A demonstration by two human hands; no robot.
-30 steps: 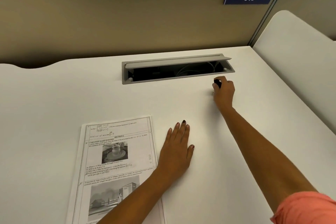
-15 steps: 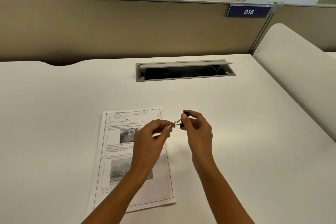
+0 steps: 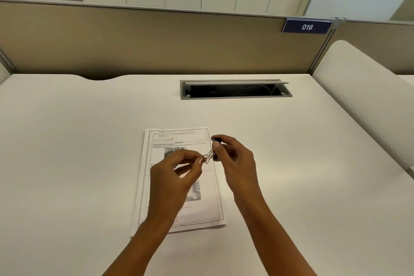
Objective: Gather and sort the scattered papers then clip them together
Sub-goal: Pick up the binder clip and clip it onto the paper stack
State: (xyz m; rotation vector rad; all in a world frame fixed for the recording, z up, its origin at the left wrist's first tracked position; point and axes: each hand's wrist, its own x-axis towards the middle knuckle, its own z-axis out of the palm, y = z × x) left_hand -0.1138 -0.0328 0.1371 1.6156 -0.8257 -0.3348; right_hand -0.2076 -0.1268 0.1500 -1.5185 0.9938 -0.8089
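Papers (image 3: pixel 179 177) lie gathered in one squared stack on the tabletop (image 3: pixel 67 152), under my hands. I judge gathering done and clipping left. My right hand (image 3: pixel 235 159) pinches the black binder clip (image 3: pixel 215 149) above the stack's right edge; my left hand (image 3: pixel 177 170) grips its wire handles. I cannot tell how many sheets there are, or whether the clip's mouth is open.
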